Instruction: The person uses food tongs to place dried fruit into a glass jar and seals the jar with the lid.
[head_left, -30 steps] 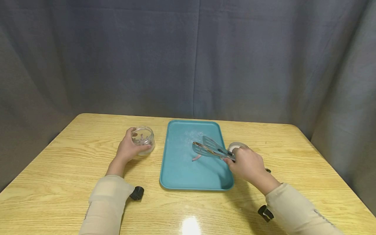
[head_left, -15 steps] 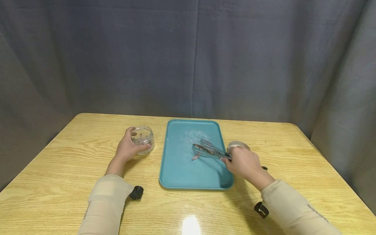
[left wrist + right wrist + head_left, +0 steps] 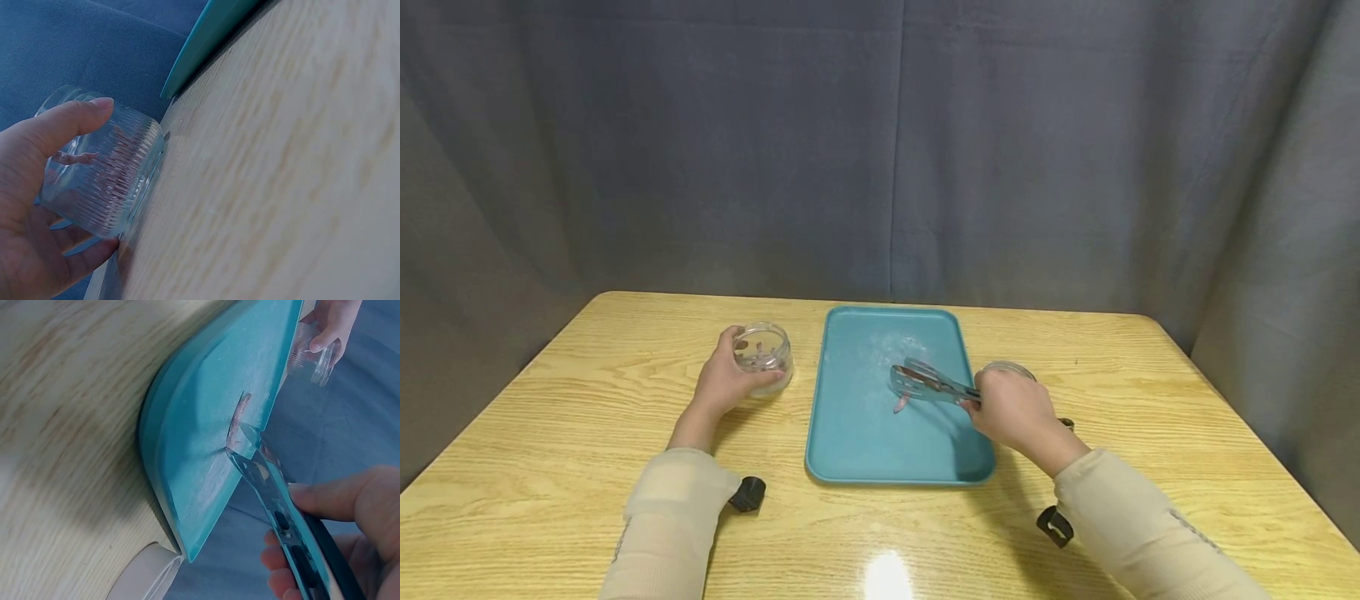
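My left hand [image 3: 724, 382] grips a clear ribbed glass jar [image 3: 103, 181], thumb on one side and fingers round the other. Thin pinkish pieces lie inside the jar, which stands on the table left of the tray. My right hand [image 3: 1017, 407] holds metal tongs [image 3: 934, 384] with slotted blades, low over the teal tray [image 3: 857, 450]. Their tips are at one end of a thin pinkish strip [image 3: 238, 419] lying on the tray. A narrow gap shows between the tips in the right wrist view.
A round container [image 3: 1011, 367], pale-sided in the right wrist view, stands right of the tray, partly hidden behind my right hand. Whitish powdery marks [image 3: 898, 346] spread over the tray's far half. A grey curtain [image 3: 775, 167] hangs behind the wooden table [image 3: 625, 333].
My right hand has shifted a little left, and the tongs' blades have come closer together. The strip's near end has turned slightly. My left hand and the jar stay in place.
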A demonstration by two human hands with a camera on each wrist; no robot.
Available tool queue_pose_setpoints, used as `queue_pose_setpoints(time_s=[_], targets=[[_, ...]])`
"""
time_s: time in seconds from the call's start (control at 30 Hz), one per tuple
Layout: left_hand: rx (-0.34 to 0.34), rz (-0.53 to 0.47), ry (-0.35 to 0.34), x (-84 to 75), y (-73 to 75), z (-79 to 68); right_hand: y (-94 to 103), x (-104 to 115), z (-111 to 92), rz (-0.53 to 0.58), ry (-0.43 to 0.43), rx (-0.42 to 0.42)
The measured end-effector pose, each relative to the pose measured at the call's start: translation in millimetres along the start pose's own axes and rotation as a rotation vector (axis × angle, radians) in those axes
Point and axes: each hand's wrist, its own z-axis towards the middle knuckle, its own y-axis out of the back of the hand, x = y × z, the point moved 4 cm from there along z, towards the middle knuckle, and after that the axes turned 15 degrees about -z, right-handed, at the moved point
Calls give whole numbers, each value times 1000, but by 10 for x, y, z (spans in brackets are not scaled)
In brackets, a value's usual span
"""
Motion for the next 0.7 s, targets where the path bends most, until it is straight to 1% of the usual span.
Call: queue_pose_setpoints(time_s=[0.13,0.4,0.7], targets=[[-1,-1,0,3,1,-4,5,21,22,-24,15,-4],[-3,-1,-14,-1,1,0,32,65,62,-65,54,-38],[-6,-1,-13,14,3,5,43,110,91,-104,80,-29]])
